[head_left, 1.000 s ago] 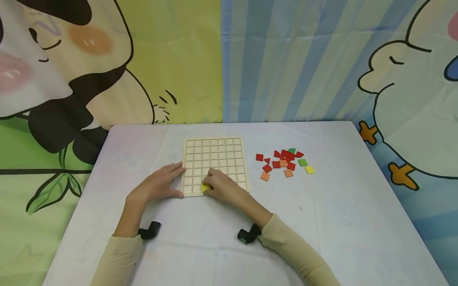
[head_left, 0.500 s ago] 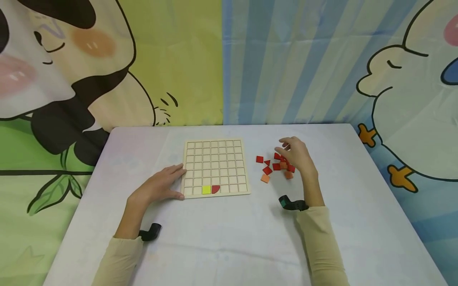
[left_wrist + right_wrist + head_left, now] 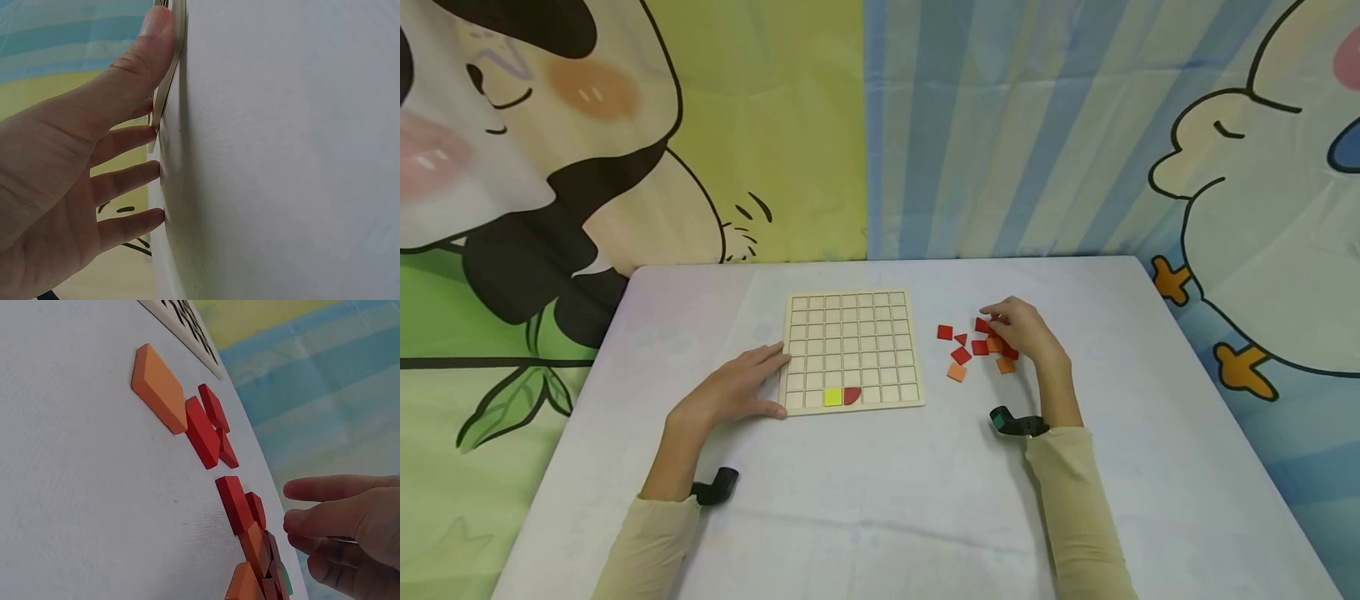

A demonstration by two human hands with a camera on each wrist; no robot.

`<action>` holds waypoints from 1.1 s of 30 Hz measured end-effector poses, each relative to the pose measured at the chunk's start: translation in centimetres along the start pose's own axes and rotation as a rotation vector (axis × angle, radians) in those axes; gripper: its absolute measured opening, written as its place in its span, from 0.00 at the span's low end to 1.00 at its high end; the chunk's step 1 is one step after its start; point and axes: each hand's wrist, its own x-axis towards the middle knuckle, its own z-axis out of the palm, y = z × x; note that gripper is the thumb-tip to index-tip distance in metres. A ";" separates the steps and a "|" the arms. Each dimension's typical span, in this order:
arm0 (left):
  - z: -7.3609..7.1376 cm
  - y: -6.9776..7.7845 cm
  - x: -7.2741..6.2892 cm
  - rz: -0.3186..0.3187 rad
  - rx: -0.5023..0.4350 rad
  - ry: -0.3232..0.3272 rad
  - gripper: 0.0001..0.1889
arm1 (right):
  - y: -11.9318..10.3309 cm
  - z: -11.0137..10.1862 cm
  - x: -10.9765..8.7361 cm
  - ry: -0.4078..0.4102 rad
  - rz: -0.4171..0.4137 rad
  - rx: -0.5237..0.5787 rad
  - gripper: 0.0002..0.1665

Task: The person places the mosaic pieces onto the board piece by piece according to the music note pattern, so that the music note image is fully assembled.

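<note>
A pale wooden grid board (image 3: 848, 344) lies on the white table. In its front row sit a yellow square tile (image 3: 832, 397) and, touching its right side, a red rounded tile (image 3: 852, 396). My left hand (image 3: 733, 386) rests at the board's left edge, thumb and fingers spread, with the thumb on the corner. Over the loose tiles to the right hovers my right hand (image 3: 1026, 329), partly covering them. In the right wrist view nothing shows between its fingers (image 3: 331, 487), which are loosely bent above a green piece (image 3: 287, 580) and several red tiles (image 3: 234, 504).
Several red and orange tiles lie scattered right of the board, with an orange tile (image 3: 957, 372) nearest the front and a red square (image 3: 945, 332) farthest left. A patterned cloth (image 3: 985, 133) hangs behind the table's far edge.
My right hand has left the board, uncovering the yellow and red tiles there, and gone right to the pile, where it has lowered slightly. The left hand stays at the board's edge.
</note>
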 end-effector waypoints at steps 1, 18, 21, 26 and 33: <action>0.0 0.0 0.0 0.000 0.003 0.001 0.50 | -0.1 0.1 0.1 -0.007 0.006 -0.001 0.21; -0.1 0.2 -0.1 0.005 0.007 -0.003 0.50 | -0.3 2.0 1.0 0.005 -0.025 -0.029 0.19; -0.1 0.2 -0.1 0.000 -0.004 -0.008 0.50 | -0.2 2.2 1.0 0.037 -0.014 -0.035 0.16; 0.0 0.1 0.0 0.005 -0.001 -0.005 0.50 | -0.1 2.3 1.1 0.045 -0.005 -0.029 0.17; -0.1 0.1 0.0 0.018 0.015 0.006 0.50 | -0.2 2.6 1.4 0.028 -0.081 -0.047 0.20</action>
